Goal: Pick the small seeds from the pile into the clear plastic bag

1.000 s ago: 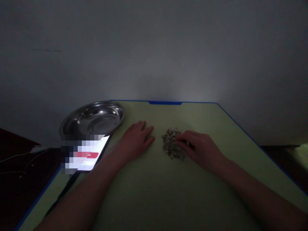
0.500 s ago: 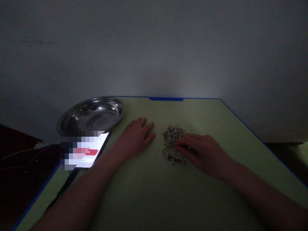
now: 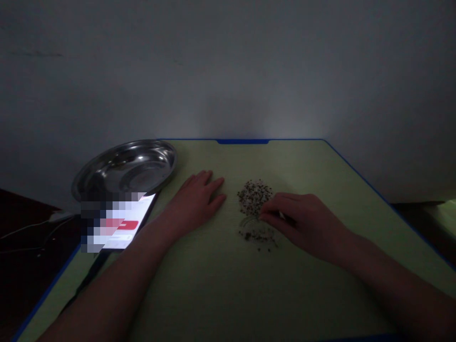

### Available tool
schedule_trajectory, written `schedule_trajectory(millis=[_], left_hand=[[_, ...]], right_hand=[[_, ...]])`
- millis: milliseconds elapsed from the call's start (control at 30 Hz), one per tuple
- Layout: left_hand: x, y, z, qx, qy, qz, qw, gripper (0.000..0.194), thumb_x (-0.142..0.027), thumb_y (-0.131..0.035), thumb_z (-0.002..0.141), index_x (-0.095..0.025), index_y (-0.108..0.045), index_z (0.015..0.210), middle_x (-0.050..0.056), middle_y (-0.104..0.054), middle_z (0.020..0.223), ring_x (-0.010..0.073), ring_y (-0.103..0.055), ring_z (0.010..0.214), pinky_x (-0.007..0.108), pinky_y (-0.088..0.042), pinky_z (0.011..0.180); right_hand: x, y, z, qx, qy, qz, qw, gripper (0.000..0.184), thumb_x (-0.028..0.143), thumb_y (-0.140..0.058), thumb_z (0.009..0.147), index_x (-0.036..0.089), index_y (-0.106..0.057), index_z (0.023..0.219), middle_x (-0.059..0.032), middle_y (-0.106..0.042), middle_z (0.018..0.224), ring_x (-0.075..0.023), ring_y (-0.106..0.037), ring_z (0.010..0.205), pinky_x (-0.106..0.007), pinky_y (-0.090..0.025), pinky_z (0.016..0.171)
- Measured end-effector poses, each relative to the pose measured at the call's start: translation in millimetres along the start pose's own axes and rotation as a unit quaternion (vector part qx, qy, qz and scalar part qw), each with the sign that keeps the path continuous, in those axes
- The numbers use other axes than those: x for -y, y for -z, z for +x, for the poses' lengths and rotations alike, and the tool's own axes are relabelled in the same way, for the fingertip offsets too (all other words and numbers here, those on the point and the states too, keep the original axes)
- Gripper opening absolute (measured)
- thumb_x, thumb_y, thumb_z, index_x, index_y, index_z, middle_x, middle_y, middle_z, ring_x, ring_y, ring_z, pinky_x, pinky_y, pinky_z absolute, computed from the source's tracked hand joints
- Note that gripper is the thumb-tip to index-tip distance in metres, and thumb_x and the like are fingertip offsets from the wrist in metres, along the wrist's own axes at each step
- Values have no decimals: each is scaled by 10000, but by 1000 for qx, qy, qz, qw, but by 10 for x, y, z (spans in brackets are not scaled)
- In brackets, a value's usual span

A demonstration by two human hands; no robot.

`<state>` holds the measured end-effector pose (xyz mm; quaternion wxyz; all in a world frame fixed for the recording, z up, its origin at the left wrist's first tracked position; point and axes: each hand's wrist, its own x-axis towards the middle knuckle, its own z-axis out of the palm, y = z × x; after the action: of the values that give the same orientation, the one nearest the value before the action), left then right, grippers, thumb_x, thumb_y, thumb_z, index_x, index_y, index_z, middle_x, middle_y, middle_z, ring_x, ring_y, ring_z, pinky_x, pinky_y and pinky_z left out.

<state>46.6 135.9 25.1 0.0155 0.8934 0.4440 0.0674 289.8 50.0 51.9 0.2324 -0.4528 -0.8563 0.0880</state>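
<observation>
A small heap of mixed white and dark grains [image 3: 254, 195] lies on the pale green table [image 3: 213, 285]. Nearer to me, a looser scatter of dark grains [image 3: 253, 235] lies beside a faint, clear curved outline that I cannot identify. My right hand [image 3: 295, 218] is at the right of both, thumb and forefinger pinched together low over the gap between them. What the pinch holds is too small and dim to make out. Flat on the table left of the heap rests my left hand [image 3: 195, 197], fingers spread, holding nothing and apart from the grains.
A shiny metal basin [image 3: 142, 175] stands at the table's back left. In front of it lies a lit phone [image 3: 130, 228], partly blurred out, close to my left forearm. The wall [image 3: 242, 71] rises behind the table's blue edge. White cables [image 3: 39, 225] hang at far left.
The near part of the heap has come apart from the main heap, leaving a bare gap as my right hand shifted slightly toward me. My left hand stays put; the view tilts a little.
</observation>
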Motion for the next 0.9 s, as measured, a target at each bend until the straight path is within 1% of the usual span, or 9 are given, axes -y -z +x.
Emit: schedule_trajectory(millis=[67, 200, 267, 433, 567, 733, 900], left_hand=[[3, -2, 0, -3, -2, -4, 1000, 498, -426, -408, 955, -177, -516, 1372, 154, -494, 1412, 304, -472, 1279, 480, -367, 1087], [-12, 14, 1, -1, 3, -11, 1000, 495, -401, -426, 947, -154, -524, 1364, 173, -498, 1402, 321, -465, 1283, 487, -373, 1081], [-22, 21, 4, 1, 4, -9, 1000, 497, -403, -425, 948, -151, -523, 1366, 178, -497, 1402, 325, -463, 1284, 489, -375, 1078], [-26, 20, 9, 7, 5, 1, 1000, 508, -408, -414, 956, -152, -504, 1385, 177, -481, 1417, 313, -469, 1282, 476, -376, 1079], [-20, 21, 7, 6, 0, -2, 1000, 506, -397, -425, 955, -133, -513, 1378, 191, -493, 1396, 316, -482, 1267, 475, -374, 1079], [-24, 17, -1, -2, 1, -14, 1000, 490, -398, -433, 946, -156, -526, 1362, 171, -505, 1390, 321, -465, 1283, 489, -378, 1076], [-25, 8, 0, -1, 2, -12, 1000, 493, -403, -425, 947, -157, -526, 1362, 168, -500, 1392, 313, -470, 1274, 477, -383, 1071]], right_hand=[[9, -16, -4, 10, 0, 2, 1000, 176, 278, -532, 959, 180, -659, 885, -6, -663, 763, -122, -587, 638, -248, -392, 601], [59, -21, -17, 36, 20, 23, 999, 191, 284, -522, 966, 179, -657, 880, 1, -648, 745, -113, -576, 621, -239, -381, 589], [74, -5, -23, 33, 25, 27, 999, 198, 285, -522, 967, 172, -661, 884, 1, -644, 734, -112, -571, 614, -239, -376, 585], [42, 16, -23, 16, 10, 24, 1000, 171, 261, -537, 959, 168, -670, 907, 2, -642, 734, -106, -554, 598, -236, -368, 578], [48, -19, -22, 30, 18, 27, 999, 174, 268, -539, 956, 168, -663, 885, 2, -636, 724, -104, -549, 593, -235, -375, 579], [88, -13, -37, 50, 31, 53, 997, 193, 291, -516, 967, 183, -653, 884, 6, -638, 715, -102, -553, 591, -225, -381, 561], [59, 11, -37, 31, 2, 49, 998, 186, 294, -514, 960, 192, -654, 894, -1, -657, 737, -110, -564, 598, -237, -388, 568]])
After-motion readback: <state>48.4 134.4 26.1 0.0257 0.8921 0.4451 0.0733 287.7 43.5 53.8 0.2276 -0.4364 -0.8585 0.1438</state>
